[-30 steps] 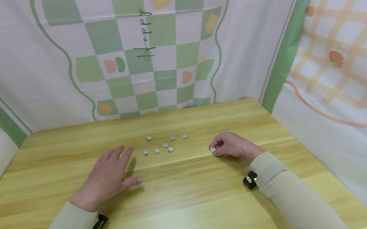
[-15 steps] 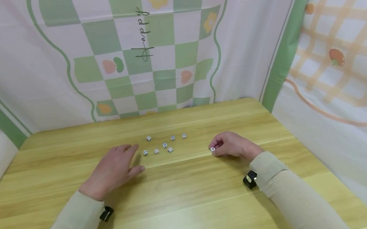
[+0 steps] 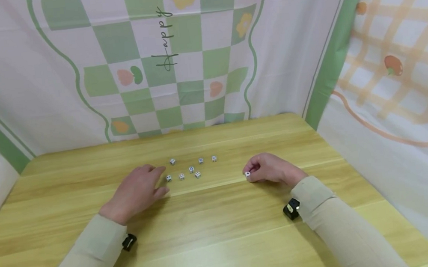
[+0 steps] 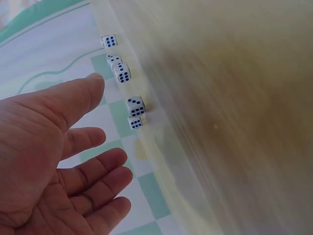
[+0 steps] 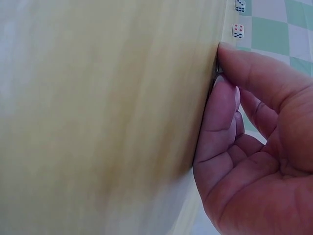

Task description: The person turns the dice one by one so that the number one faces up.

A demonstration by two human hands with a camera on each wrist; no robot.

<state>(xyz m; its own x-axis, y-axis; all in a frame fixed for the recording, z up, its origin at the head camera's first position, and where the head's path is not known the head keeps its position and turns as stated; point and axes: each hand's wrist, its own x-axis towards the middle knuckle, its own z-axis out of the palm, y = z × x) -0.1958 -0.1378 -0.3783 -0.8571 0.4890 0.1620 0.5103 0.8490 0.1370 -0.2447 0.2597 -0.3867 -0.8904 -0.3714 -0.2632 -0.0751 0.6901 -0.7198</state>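
My right hand pinches a small white die between thumb and fingers, low at the tabletop. In the right wrist view that die is almost wholly hidden by the fingertips. My left hand hovers with thumb and fingers apart, just left of the nearest die, and holds nothing. Several more dice lie loosely grouped between the hands: one die farther back, a die in the middle, another die at the right. Dark pips show on dice in the left wrist view.
The wooden table reaches back to a checked green and white curtain. A side curtain hangs along the right edge. Each wrist wears a small black device, such as the right wrist camera.
My left hand has moved right and slightly forward, close to the leftmost dice, its fingers drawing in a little. The right hand stays in place with its die.
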